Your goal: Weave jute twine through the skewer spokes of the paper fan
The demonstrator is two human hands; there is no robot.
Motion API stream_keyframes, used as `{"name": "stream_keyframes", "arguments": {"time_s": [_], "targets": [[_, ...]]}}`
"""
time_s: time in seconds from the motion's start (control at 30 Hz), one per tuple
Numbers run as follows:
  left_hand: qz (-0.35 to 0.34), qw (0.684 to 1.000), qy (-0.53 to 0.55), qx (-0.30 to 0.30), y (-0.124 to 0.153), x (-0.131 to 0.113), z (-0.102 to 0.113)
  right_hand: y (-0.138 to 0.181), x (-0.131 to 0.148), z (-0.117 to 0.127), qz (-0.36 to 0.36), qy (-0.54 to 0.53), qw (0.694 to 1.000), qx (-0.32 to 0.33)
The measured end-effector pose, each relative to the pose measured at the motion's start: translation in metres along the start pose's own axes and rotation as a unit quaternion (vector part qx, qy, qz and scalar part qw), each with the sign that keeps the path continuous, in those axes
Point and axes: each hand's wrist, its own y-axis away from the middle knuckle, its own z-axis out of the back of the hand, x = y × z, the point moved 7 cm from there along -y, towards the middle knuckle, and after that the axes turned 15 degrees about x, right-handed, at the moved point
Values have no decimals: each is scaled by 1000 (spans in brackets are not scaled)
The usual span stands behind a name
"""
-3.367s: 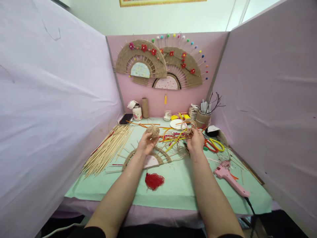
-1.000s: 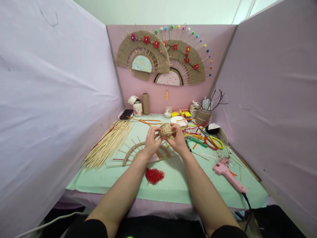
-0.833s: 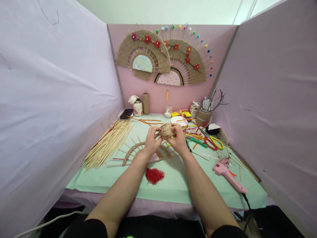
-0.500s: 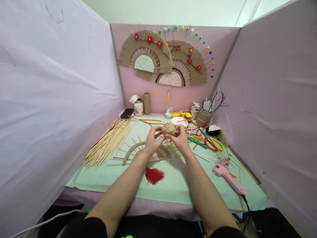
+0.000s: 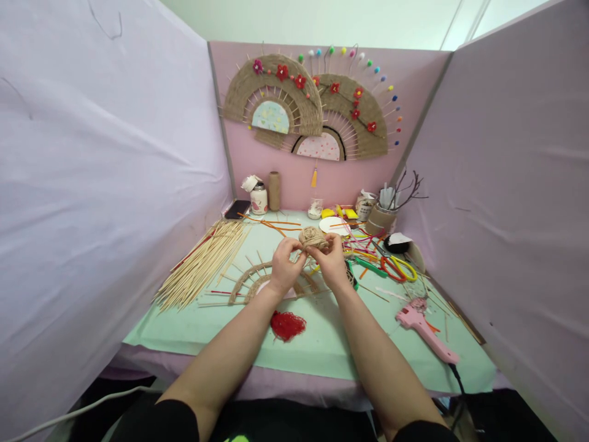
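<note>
Over table [image 5: 317, 356] | 2 hands [image 5: 286, 265] [image 5: 332, 261] grasping twine ball [image 5: 313, 237] | back right: brown-banded jar [image 5: 381, 219] holding twigs [image 5: 409, 188]

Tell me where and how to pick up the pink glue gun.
Grip the middle of the handle of the pink glue gun, best from the near right, probably with the right hand once it is off the ball of twine. The gun lies flat, its handle slanting toward the near right with nothing over it. Keep clear of the black cord at the handle's end.
</note>
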Motion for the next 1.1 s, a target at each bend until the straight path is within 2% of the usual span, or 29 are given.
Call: {"name": "stream_keyframes", "arguments": {"time_s": [0.13,0.2,0.33,0.4,0.47,0.53,0.63,0.7,0.8,0.97,1.1], "targets": [[-22,999,-43,-12,2,-9,1,-1,-8,-5,-11,-43,998,34],[-40,998,-47,4,1,-14,-1,-1,-8,-3,-14,-37,999,31],[-61,995,-50,68,1,-17,-11,-2,-4,6,-5,15,1000,-1],[-55,995,-35,72,1,-13,-12,-3,0,10,5,86,996,-13],[-13,999,-8,43,-1,-2,-7,-3,5,11,19,185,983,-10],[65,997,41,26,-3,15,-3,-3,10,7,35,268,963,11],[176,971,149,63,-4,35,-9,-1,15,-2,59,337,938,51],[215,954,197,67,-4,40,-12,1,16,-6,71,361,927,70],[241,938,249,13,-2,41,-11,3,17,-9,89,362,925,71],[246,918,303,-69,4,40,-13,5,16,-4,96,323,941,22],[233,927,284,-71,6,42,-16,4,12,-3,85,310,947,11]]}}
